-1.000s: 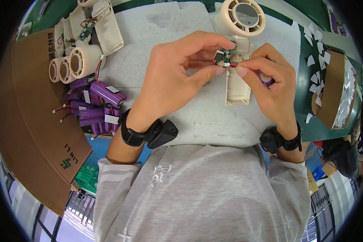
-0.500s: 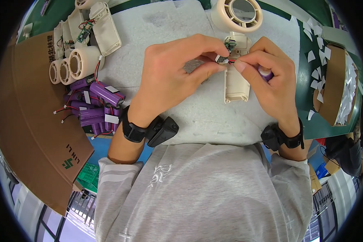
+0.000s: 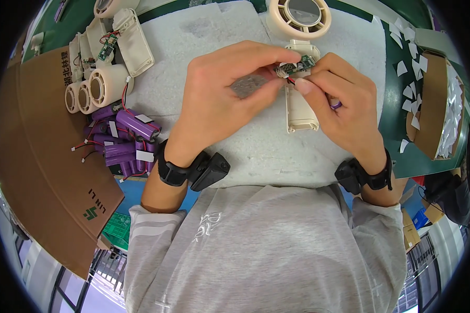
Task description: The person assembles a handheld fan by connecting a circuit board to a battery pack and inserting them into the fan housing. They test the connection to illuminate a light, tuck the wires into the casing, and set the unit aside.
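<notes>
The left hand [image 3: 227,94] is arched, with thumb and index finger holding the small circuit board [image 3: 304,63] between their tips. The right hand [image 3: 347,99] is curled inward, its thumb and finger pinching the wires [image 3: 291,80] just below the board.

Circuit board [image 3: 304,63]: we see green with dark patches
Wires [image 3: 290,80]: red and black
Housing [image 3: 301,115]: plain cream
Fan head [image 3: 304,13]: cream around grey
Battery packs [image 3: 136,123]: purple, with white labels [image 3: 145,155]
Mat [image 3: 245,156]: mottled white
Worktop [image 3: 423,168]: green
Carton [image 3: 42,156]: brown, green emblem [image 3: 90,214]
Our shirt [image 3: 266,250]: heathered grey
Our wrist straps [image 3: 172,173]: black
</notes>
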### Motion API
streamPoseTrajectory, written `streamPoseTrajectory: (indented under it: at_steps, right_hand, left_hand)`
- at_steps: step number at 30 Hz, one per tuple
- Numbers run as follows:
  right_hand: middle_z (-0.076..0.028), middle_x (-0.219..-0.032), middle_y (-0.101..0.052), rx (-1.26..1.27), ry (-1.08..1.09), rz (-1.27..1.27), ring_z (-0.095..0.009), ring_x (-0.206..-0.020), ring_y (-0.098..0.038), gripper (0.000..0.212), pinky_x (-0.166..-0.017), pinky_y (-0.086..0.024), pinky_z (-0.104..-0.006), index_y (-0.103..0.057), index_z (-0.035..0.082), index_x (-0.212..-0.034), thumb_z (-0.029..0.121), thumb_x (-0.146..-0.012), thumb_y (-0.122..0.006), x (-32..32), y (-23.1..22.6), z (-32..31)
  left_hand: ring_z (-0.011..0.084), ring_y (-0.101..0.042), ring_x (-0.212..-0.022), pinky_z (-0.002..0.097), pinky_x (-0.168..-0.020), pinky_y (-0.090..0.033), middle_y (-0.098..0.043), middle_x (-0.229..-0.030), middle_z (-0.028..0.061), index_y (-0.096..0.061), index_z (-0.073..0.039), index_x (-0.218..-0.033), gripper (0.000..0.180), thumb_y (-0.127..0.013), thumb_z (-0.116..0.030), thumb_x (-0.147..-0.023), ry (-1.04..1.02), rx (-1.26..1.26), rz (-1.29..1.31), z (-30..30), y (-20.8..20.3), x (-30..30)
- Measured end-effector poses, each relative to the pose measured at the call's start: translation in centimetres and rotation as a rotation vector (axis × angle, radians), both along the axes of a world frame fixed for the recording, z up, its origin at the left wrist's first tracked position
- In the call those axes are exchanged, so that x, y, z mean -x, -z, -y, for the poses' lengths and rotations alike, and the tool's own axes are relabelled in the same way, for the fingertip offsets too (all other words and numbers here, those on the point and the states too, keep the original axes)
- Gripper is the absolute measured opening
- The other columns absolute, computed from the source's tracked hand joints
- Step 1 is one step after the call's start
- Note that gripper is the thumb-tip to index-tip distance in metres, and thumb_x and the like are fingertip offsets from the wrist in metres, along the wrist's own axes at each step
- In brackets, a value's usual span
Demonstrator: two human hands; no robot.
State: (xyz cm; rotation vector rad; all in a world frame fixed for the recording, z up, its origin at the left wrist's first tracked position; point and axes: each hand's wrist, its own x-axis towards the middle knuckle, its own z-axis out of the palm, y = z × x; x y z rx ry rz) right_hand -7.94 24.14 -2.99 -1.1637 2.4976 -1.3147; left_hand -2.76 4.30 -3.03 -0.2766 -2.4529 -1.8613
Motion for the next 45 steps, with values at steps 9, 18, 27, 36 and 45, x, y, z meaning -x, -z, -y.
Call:
streamPoseTrajectory:
  at_steps: [9,18,27,36,45]
  right_hand:
    - [-0.004,-0.081,-0.06,0.057,0.278,-0.009,-0.016,-0.062,-0.059,0.019,-0.052,-0.047,-0.0273,-0.065,0.008,-0.09,0.006,-0.073,-0.075,-0.7,-0.3,1.0]
    - [-0.003,-0.088,-0.063,0.062,0.233,-0.216,-0.018,-0.071,-0.064,0.033,-0.057,-0.051,-0.0271,-0.069,0.011,-0.094,0.01,-0.064,-0.083,-0.2,0.0,1.0]
    - [-0.003,-0.084,-0.064,0.053,0.276,-0.224,-0.017,-0.068,-0.063,0.029,-0.057,-0.051,-0.0268,-0.07,0.01,-0.088,0.012,-0.062,-0.084,-0.1,-0.1,1.2]
    - [-0.004,-0.081,-0.064,0.059,0.275,-0.202,-0.016,-0.063,-0.062,0.029,-0.053,-0.049,-0.0259,-0.07,0.007,-0.084,0.009,-0.059,-0.084,-0.1,0.1,1.1]
    - [-0.005,-0.082,-0.064,0.053,0.272,-0.178,-0.015,-0.063,-0.061,0.027,-0.053,-0.048,-0.0249,-0.069,0.006,-0.085,0.008,-0.062,-0.083,-0.1,0.0,0.9]
  left_hand:
    - [0.0114,-0.065,-0.084,0.0239,-0.077,-0.054,-0.068,-0.096,0.006,-0.066,0.002,-0.11,0.034,-0.064,0.008,-0.077,-0.051,0.227,-0.102,-0.5,-0.2,0.0]
    - [0.0127,-0.066,-0.082,0.0237,-0.074,-0.055,-0.069,-0.098,0.0089,-0.068,0.001,-0.108,0.033,-0.066,0.006,-0.076,-0.077,-0.051,0.03,-0.3,0.7,-0.1]
    - [0.0133,-0.067,-0.071,0.0222,-0.064,-0.055,-0.07,-0.088,0.0074,-0.072,0.0,-0.097,0.024,-0.068,0.004,-0.074,-0.13,0.228,-0.191,-0.5,0.5,0.1]
    - [0.0125,-0.066,-0.068,0.0215,-0.058,-0.053,-0.069,-0.083,0.0066,-0.074,-0.001,-0.095,0.023,-0.069,0.001,-0.073,-0.141,0.223,-0.186,-0.5,0.5,0.1]
    - [0.0124,-0.065,-0.065,0.0218,-0.058,-0.052,-0.069,-0.082,0.0066,-0.073,-0.001,-0.095,0.022,-0.068,0.002,-0.073,-0.121,0.178,-0.194,-0.7,0.7,0.0]
